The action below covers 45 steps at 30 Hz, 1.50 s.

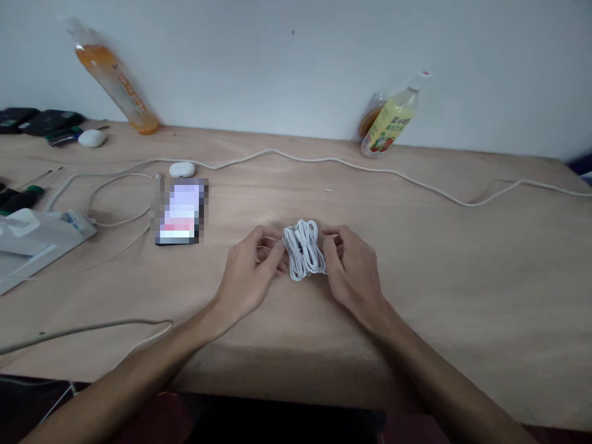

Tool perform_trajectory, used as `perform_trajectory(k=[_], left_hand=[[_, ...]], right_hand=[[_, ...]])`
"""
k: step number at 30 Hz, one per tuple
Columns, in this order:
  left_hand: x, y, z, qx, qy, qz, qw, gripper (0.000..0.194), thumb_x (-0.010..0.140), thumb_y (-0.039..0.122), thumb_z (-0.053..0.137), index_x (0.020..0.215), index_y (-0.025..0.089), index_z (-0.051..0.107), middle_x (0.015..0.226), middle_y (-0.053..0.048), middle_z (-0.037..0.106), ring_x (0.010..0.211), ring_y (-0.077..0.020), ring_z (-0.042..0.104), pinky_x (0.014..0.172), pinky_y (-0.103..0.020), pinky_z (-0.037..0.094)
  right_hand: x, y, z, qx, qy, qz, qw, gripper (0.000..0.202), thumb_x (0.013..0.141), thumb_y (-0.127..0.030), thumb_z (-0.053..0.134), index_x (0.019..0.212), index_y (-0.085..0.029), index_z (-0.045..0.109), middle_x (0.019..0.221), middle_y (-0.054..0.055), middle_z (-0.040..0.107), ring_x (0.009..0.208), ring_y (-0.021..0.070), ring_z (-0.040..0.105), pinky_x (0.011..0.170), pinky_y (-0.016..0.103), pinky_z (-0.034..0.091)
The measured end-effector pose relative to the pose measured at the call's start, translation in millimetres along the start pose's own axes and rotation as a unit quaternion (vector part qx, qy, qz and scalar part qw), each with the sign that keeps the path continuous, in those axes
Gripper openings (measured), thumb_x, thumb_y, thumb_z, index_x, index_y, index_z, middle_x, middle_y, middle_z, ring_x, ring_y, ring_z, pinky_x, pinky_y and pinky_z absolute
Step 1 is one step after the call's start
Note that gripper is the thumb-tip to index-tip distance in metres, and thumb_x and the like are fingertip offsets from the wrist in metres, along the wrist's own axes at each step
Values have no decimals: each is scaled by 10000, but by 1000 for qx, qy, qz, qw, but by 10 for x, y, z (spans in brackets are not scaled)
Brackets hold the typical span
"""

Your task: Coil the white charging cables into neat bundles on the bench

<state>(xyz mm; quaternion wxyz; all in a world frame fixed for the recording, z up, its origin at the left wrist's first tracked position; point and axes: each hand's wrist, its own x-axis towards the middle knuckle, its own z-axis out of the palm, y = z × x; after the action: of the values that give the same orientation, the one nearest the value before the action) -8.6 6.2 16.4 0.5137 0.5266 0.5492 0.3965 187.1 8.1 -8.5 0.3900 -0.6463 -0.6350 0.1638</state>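
Observation:
Two white cables (304, 250), each coiled into a tied bundle, lie side by side on the wooden table. To their left is my left hand (250, 265), fingers loosely curled and apart, with thumb and index fingertips at the edge of the near coil. My right hand (354, 268) flanks the other side, its thumb and fingers also apart, the thumb close beside the right coil. Neither hand is wrapped around the bundles. Whether the lower fingers touch them is partly hidden.
A phone (182, 213) and a white earbud case (182, 169) lie left. A long white cord (333, 160) crosses behind. Orange (115, 86) and yellow (393, 120) drink bottles stand by the wall. A white package (37, 246) sits far left.

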Motion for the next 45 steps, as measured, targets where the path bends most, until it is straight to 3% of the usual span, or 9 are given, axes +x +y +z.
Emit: perform_trajectory(k=[5,12,17,27,41,45], left_hand=[[6,19,-11,25,2,11,1000,203,971,384,699,1038,196,733,898,-70,826,745,-214,795,665,-334,653],[133,18,-103,119,61,58,989,145,954,323,650,1013,205,712,918,-58,818,738,-200,741,686,-335,575],[223,21,-176,153,109,54,981,107,943,313,611,943,221,665,904,-52,792,746,-212,721,714,-351,569],[348,27,-254,145,174,35,973,117,968,322,595,909,223,617,997,-102,779,891,-249,731,862,-414,585],[410,-6,-294,139,198,43,969,64,957,273,611,905,238,624,963,-77,776,879,-260,739,844,-432,618],[406,-80,-298,137,209,66,966,72,951,288,636,985,228,615,1009,-91,755,888,-255,732,836,-439,616]], right_hand=[[-20,-42,-11,90,-71,11,993,294,973,-243,520,1031,-214,807,999,87,857,845,256,766,772,392,583],[-29,-128,100,184,-127,41,974,337,970,-261,577,1195,-212,823,1062,86,868,795,227,767,655,346,597],[60,-205,221,224,-164,52,959,353,967,-247,575,1213,-196,823,1104,95,867,825,217,781,646,316,593],[301,-311,522,270,-197,70,940,307,926,-188,622,1161,-165,817,1069,102,867,789,190,768,627,271,581],[378,-376,526,296,-237,108,919,358,884,-117,638,1175,-186,834,992,73,855,709,166,742,647,277,613],[355,-347,496,284,-219,123,925,312,896,-130,648,1163,-158,807,954,82,845,641,147,715,595,254,578]])
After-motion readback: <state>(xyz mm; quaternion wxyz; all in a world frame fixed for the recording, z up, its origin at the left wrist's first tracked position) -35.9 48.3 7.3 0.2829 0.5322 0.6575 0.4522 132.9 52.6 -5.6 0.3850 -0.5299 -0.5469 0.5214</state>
